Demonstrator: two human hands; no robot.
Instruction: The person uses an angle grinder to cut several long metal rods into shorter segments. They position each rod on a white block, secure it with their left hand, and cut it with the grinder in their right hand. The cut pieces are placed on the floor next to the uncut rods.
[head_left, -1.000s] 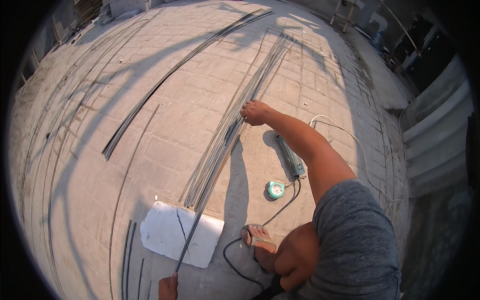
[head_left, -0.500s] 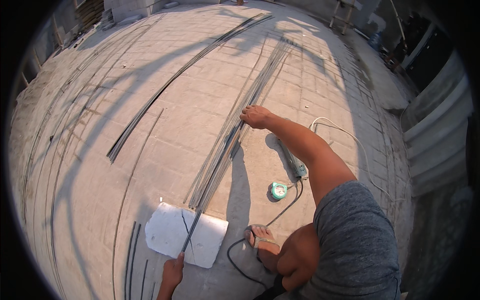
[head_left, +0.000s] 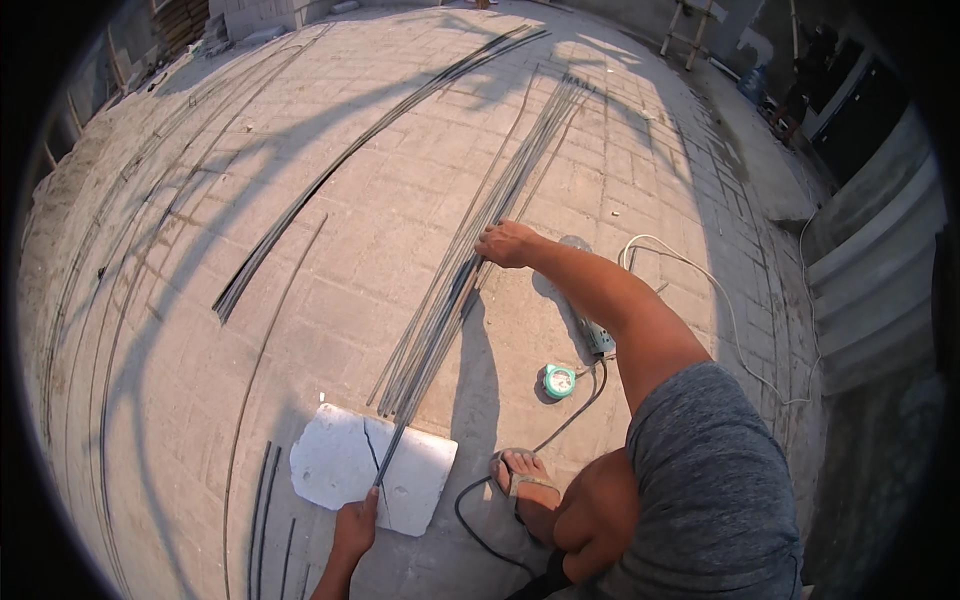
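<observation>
A long bundle of thin steel rods slants from the far middle of the paved ground toward me. Its near end lies over a cracked white slab. My left hand is closed round the near ends of a few rods that reach past the rest, just over the slab's front edge. Farther up, my right hand is closed over the rods about midway along, its fingertips partly hidden. Right of the bundle lie a round green-rimmed tape measure and a greenish power tool, partly covered by my right arm.
Another bundle of rods lies to the left, with a single rod nearer. Short rods lie left of the slab. A black cord runs by my sandalled foot; a white cable loops at right.
My left hand has moved slightly up and right, toward the slab, still holding the rod ends. My right hand has come slightly down and left along the bundle.
</observation>
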